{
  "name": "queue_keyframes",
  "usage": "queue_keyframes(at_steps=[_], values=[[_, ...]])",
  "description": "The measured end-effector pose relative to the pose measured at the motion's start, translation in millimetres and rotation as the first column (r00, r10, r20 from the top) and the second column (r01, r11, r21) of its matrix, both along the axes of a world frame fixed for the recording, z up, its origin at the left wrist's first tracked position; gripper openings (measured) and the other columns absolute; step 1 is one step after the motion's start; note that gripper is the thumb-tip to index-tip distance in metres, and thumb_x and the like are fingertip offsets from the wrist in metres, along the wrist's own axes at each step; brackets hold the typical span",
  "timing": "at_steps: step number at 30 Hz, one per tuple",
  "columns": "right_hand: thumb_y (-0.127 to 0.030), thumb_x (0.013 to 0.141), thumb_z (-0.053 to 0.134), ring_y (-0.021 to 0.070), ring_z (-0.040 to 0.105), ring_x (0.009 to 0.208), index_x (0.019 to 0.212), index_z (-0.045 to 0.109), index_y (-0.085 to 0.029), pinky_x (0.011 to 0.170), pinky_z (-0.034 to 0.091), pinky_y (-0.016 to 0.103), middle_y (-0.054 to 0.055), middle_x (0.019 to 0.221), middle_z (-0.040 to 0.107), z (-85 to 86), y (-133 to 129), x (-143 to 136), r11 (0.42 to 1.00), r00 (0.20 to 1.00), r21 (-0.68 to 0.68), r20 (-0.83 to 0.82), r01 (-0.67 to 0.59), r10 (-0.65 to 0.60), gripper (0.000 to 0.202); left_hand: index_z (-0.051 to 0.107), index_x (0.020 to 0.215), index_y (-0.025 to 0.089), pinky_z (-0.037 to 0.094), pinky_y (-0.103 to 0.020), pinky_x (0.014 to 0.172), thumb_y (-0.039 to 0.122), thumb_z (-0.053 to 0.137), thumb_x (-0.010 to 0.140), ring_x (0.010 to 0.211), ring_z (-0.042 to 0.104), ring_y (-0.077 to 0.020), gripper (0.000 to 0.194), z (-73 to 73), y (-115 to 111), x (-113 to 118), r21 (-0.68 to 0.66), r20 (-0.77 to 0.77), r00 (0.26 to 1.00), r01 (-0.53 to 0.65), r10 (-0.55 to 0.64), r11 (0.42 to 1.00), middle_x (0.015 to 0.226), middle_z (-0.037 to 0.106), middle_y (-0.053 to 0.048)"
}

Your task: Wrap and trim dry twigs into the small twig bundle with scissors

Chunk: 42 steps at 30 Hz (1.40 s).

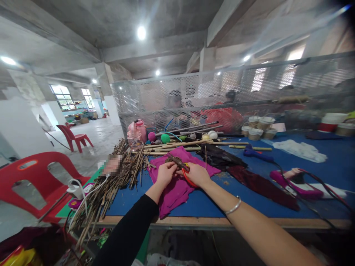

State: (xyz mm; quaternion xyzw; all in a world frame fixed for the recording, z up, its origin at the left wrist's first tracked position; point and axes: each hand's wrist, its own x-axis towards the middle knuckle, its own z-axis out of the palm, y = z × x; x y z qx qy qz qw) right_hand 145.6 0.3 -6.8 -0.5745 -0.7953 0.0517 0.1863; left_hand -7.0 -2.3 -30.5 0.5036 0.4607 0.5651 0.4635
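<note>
Over a magenta cloth (173, 201) on the blue table, my two hands work close together. My left hand (166, 174) is closed around one end of a small bunch of brown twigs (177, 161). Curled around a red-handled tool that looks like scissors (190, 181) is my right hand (199, 175), its fingers next to the twigs. A yellow part shows by the right fingers, while the blades are hidden. A large heap of dry twigs (111, 188) lies left of the cloth. Dark cloths (260, 183) lie to the right.
Thread balls (165, 138), sticks (194, 145) and a pink jug (135, 136) stand along the back, before a perforated metal screen (155, 96). On the right are a blue glue gun (257, 153), a power strip (299, 186) and paper cups (255, 133). A red chair (41, 166) stands left.
</note>
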Motion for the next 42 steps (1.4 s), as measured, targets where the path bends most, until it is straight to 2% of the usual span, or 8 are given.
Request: queue_keyframes(at_steps=[4,10,14,17,23,26,33,42], values=[[-0.066,0.071,0.043,0.0228,0.062,0.082,0.093,0.059,-0.023,0.065,0.04,0.027,0.006,0.088,0.066,0.8,-0.6,0.1,1.0,1.0,0.022,-0.011,0.002,-0.002,0.05,0.066,0.087,0.01,0.038,-0.018,0.043,0.027,0.059,0.068,0.043,0.048,-0.0061,0.026,-0.4,0.8,-0.4,0.024,0.015,1.0,0.015,-0.015,1.0,0.069,0.064,-0.005],[-0.064,0.068,0.05,0.0228,0.059,0.091,0.105,0.054,-0.024,0.071,0.041,0.029,0.007,0.098,0.063,-2.7,0.3,0.4,0.998,0.998,0.059,-0.056,-0.022,0.025,0.055,0.064,0.084,0.011,0.04,-0.019,0.045,0.028,0.06,0.068,0.049,0.052,-0.0087,0.024,-0.2,0.2,1.2,0.023,0.094,0.994,0.048,-0.05,0.999,0.068,0.063,-0.004],[-0.06,0.067,0.055,0.0216,0.058,0.089,0.102,0.055,-0.022,0.069,0.041,0.028,0.007,0.095,0.063,-2.7,0.0,0.3,0.992,0.992,0.095,-0.085,-0.081,0.089,0.052,0.063,0.077,0.012,0.043,-0.02,0.048,0.026,0.06,0.067,0.057,0.058,-0.0124,0.018,-0.6,0.3,1.7,0.016,0.086,0.996,0.033,-0.035,0.999,0.069,0.064,-0.005],[-0.058,0.067,0.056,0.0212,0.058,0.09,0.103,0.055,-0.021,0.071,0.04,0.027,0.007,0.095,0.062,-1.7,-0.6,0.1,0.994,0.993,0.08,-0.09,-0.074,0.081,0.051,0.063,0.075,0.011,0.042,-0.019,0.046,0.027,0.059,0.067,0.054,0.056,-0.0117,0.017,1.6,-1.5,2.4,0.023,0.075,0.997,0.03,-0.031,0.999,0.067,0.064,-0.004],[-0.059,0.072,0.049,0.0202,0.059,0.086,0.103,0.052,-0.022,0.068,0.04,0.028,0.005,0.093,0.063,-1.7,-0.4,0.2,0.997,0.995,0.06,-0.088,-0.048,0.054,0.048,0.062,0.078,0.01,0.033,-0.018,0.04,0.032,0.06,0.067,0.039,0.043,-0.006,0.024,5.3,-4.3,4.5,0.05,0.073,0.997,0.037,-0.041,0.998,0.054,0.058,0.001],[-0.06,0.073,0.046,0.0198,0.059,0.083,0.102,0.052,-0.022,0.067,0.04,0.028,0.005,0.091,0.063,-2.0,-0.2,0.2,0.997,0.994,0.076,-0.097,-0.032,0.04,0.048,0.062,0.08,0.009,0.033,-0.019,0.04,0.033,0.062,0.065,0.039,0.044,-0.0061,0.028,3.9,-3.0,4.4,0.04,0.064,0.998,0.025,-0.027,0.999,0.055,0.057,0.0],[-0.061,0.072,0.048,0.0223,0.06,0.087,0.103,0.054,-0.021,0.069,0.04,0.028,0.007,0.093,0.064,0.9,-2.7,-1.2,0.999,0.997,0.039,-0.072,-0.004,0.007,0.051,0.06,0.068,0.01,0.032,-0.018,0.041,0.036,0.061,0.066,0.039,0.042,-0.0055,0.026,2.5,-3.7,2.9,0.05,0.03,0.999,0.041,-0.042,0.998,0.051,0.056,0.0],[-0.067,0.072,0.041,0.0234,0.062,0.083,0.092,0.057,-0.023,0.066,0.04,0.028,0.006,0.087,0.066,-0.2,1.3,0.3,1.0,1.0,0.012,-0.03,-0.008,0.009,0.051,0.064,0.075,0.009,0.034,-0.019,0.042,0.036,0.062,0.065,0.04,0.044,-0.0055,0.028,3.0,-2.8,1.9,0.0,0.049,0.999,0.018,-0.018,1.0,0.061,0.061,-0.003]])
